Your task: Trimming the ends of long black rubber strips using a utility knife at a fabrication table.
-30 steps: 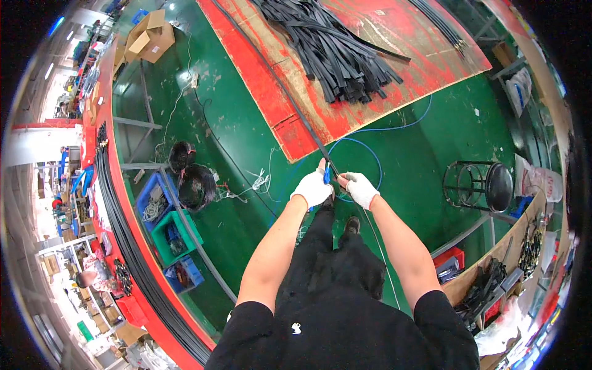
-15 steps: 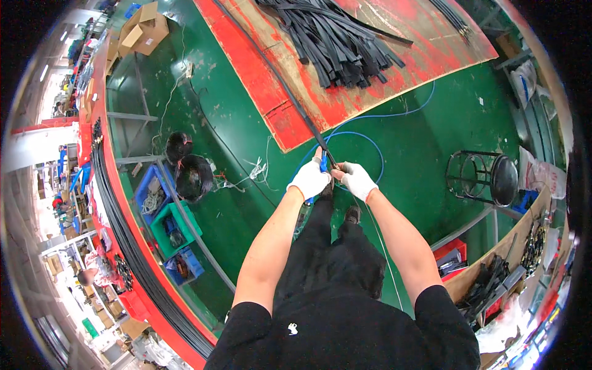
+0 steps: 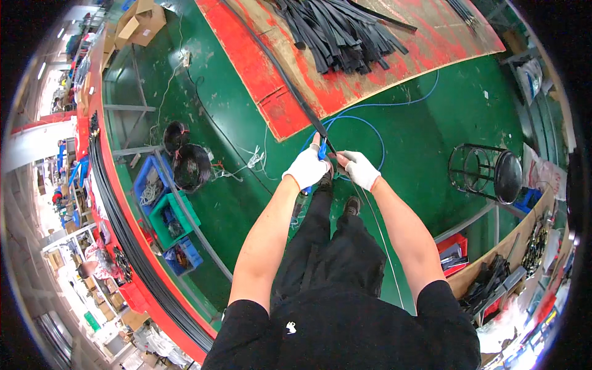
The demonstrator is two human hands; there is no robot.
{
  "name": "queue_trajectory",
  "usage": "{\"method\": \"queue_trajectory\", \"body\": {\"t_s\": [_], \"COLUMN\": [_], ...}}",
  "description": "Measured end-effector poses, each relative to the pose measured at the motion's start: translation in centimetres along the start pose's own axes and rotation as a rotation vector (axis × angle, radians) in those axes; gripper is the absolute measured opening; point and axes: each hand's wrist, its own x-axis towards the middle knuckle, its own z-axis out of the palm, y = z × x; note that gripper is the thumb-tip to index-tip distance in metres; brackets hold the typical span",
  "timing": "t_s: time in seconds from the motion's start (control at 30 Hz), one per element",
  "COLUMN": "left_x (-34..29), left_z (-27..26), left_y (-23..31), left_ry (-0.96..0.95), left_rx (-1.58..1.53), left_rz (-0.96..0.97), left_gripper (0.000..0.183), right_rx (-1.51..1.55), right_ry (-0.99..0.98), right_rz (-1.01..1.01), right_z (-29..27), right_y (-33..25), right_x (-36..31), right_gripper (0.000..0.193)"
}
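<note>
Two hands, yours, in white gloves with bare fingertips, near each other in front of the worktop's near corner. Left hand (image 3: 306, 165): closed around a blue tool (image 3: 322, 151), its fingertips up against the black tube. Right hand (image 3: 359, 168): finger and thumb pinched on the tube's narrow lower end.

One black tube (image 3: 306, 110): lying along the left side of the red worktop (image 3: 273, 116), passing over its near corner and down to your hands.

One pale cord (image 3: 383, 236): trailing from near your right hand, down past your right leg.

One bundle of black strips (image 3: 351, 42): on the worktop, right of the tube, fanned toward you.

One blue hose (image 3: 383, 145): looped on the green floor (image 3: 234, 216), beyond and right of your hands.

One round stool (image 3: 507, 177): well to your right.

Two black coils: to your left, the larger (image 3: 191, 168) nearer you.

One green bin (image 3: 190, 208): between two blue bins, left.

One cardboard box (image 3: 147, 28): farther off, upper left.
</note>
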Motion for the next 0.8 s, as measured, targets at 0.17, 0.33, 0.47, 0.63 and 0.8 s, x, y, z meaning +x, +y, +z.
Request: {"method": "queue_trajectory", "body": {"t_s": [0.17,0.33,0.47,0.63,0.8], "left_x": [0.9,0.7,0.1,0.3,0.3], "left_z": [0.1,-0.5,0.9,2.6,3.5], "left_y": [-1.0,1.9,3.1,2.0,1.6], "left_ry": [-0.04,0.005,0.127,0.315,0.45], "left_rx": [-0.183,0.052,0.341,0.428,0.442], "left_rz": [-0.015,-0.118,-0.11,-0.065,-0.025], "left_gripper": [0.105,0.104,0.102,0.096,0.088], "right_rx": [0.126,0.166,0.105,0.099,0.027], "right_ry": [-0.018,-0.029,-0.005,-0.005,0.048], "right_rz": [0.044,0.066,0.0,0.03,-0.063], "right_z": [-0.3,-0.6,-0.2,0.2,0.4], "right_y": [1.4,1.6,3.0,2.1,2.4], "right_x": [0.8,0.8,1.5,1.1,0.1], "right_gripper": [0.035,0.038,0.04,0.041,0.042]}}
